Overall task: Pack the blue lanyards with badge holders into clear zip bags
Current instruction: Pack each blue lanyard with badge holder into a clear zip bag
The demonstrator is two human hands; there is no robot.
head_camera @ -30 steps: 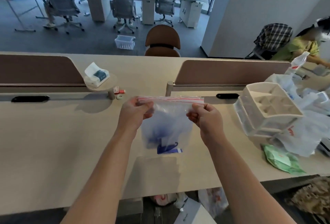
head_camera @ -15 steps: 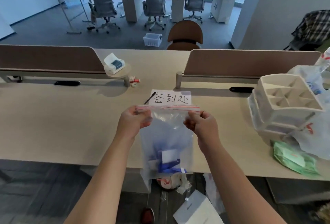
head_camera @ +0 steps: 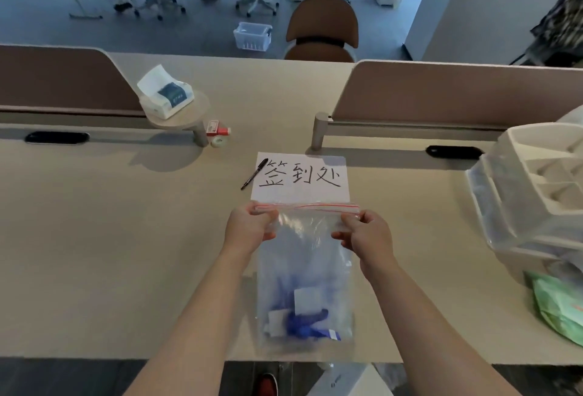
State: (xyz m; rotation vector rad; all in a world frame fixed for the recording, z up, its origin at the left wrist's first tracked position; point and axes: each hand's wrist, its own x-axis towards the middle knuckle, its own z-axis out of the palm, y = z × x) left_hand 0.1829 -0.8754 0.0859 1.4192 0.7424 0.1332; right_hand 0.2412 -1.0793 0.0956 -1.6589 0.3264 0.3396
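Note:
A clear zip bag (head_camera: 304, 256) with a red-lined zip strip hangs upright over the near edge of the beige desk (head_camera: 126, 253). At its bottom lie blue lanyards with badge holders (head_camera: 304, 321). My left hand (head_camera: 249, 226) pinches the top left corner of the bag at the zip strip. My right hand (head_camera: 366, 233) pinches the top right corner. Both hands hold the bag up between them, just above the desk.
Behind the bag lie a white sheet with black handwriting (head_camera: 301, 178) and a black marker (head_camera: 254, 173). White plastic trays (head_camera: 536, 174) in clear wrap and a green packet (head_camera: 558, 307) sit at the right. A tissue box (head_camera: 165, 92) and tape (head_camera: 218, 142) stand at the divider.
The view has tilted down and the handwritten sheet has come into sight. Both hands keep hold of the bag's top corners, and the lanyards have settled lower in the hanging bag.

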